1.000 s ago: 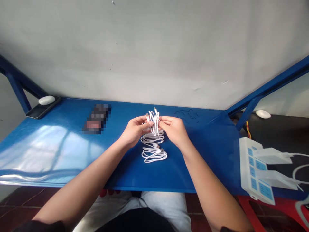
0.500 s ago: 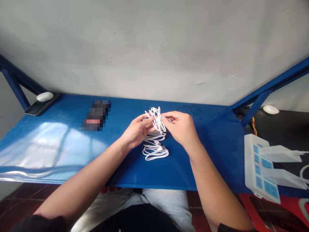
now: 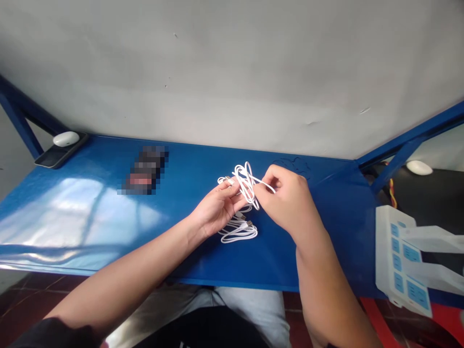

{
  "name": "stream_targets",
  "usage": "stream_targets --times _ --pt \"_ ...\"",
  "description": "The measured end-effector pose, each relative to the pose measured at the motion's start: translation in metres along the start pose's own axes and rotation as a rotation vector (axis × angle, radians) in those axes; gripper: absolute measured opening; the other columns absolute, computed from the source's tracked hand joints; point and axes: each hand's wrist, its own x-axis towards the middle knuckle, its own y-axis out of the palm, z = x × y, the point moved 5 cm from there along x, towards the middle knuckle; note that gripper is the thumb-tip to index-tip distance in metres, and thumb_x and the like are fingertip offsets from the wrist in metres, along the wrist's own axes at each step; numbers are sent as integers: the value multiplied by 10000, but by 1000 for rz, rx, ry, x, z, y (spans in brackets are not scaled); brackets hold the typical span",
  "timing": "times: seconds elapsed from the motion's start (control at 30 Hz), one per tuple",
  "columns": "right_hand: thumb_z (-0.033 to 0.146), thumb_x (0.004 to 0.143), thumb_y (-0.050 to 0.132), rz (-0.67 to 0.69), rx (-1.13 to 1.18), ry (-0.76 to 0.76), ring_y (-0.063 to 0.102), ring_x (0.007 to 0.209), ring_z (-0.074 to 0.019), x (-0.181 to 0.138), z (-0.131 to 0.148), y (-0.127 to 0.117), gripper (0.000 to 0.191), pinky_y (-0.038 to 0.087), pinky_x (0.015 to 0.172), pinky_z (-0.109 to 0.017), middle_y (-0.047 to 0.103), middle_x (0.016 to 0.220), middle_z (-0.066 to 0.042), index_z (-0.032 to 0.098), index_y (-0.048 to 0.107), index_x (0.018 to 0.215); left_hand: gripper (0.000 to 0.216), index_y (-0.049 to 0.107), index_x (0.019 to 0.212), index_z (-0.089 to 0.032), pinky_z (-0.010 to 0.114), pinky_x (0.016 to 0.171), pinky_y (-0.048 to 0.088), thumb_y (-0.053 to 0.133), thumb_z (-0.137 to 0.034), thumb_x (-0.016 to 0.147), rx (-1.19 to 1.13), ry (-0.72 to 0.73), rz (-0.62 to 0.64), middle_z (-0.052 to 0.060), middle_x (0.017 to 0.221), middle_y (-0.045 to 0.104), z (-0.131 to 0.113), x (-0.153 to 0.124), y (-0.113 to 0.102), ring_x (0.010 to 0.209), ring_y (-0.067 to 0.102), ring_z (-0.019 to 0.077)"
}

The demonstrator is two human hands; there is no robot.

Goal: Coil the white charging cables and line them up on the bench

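Above glossy blue tabletop [image 3: 188, 166]; left hand [image 3: 217, 207] grips looped white cable [image 3: 247, 187]; right hand [image 3: 286, 200] pinches its strand [image 3: 263, 183]

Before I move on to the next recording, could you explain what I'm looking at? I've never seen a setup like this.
There is no machine here: a person works bare-handed. The view comes from one camera worn on the head, looking forward and down. A coiled white cable is in the grip of the left hand, while the right hand pinches a strand of it. More coiled white cables lie below on the blue tabletop. At the picture's left are a pixelated item and a white rounded object on a dark slab; at its right, a power strip.
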Motion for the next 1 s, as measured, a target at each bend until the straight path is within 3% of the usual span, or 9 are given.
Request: stream_targets --times 0.13,0.23,0.53,0.7,0.83,1.0 --pt "184 805 618 -15 167 -92 614 627 -141 0 -1 -2 132 491 582 -255 652 685 4 203 621 675 59 658 974 -130 315 1020 564 608 -118 944 -77 73 -7 94 1085 725 -4 0 -3 1005 725 167" --pt "193 817 648 -103 241 -126 664 702 -161 -1 -3 -5 95 548 632 -266 692 766 -17 195 669 724 68 627 999 -136 290 981 569 614 -107 939 -142 78 -24 82 1057 720 -6 -1 -4 962 727 150" --pt "108 830 625 -99 81 -265 670 697 -153 -2 4 7 157 531 614 -264 737 816 -27 196 730 752 211 575 1021 -205 270 852 540 730 -272 894 48 191 8 50 1104 713 -15 -18 13 972 701 152" --pt "65 832 630 -38 -11 -342 685 733 -157 -3 10 16 191 517 646 -265 754 824 -25 196 746 755 327 601 1007 -167 323 850 549 822 -297 804 151 231 -26 58 970 722 -12 -15 9 859 701 160" --pt "82 857 632 17 -18 -343 706 772 -164 -5 9 21 214 533 680 -266 765 864 -29 212 769 755 287 625 957 -137 294 752 563 825 -241 780 161 236 -130 62 899 711 -12 -11 0 758 682 145" --pt "101 852 650 49 2 -283 717 776 -167 -6 6 23 213 543 674 -262 769 859 -25 228 796 764 133 669 945 -111 257 749 578 732 -194 863 87 187 -175 94 911 730 -9 -6 -7 768 700 141"
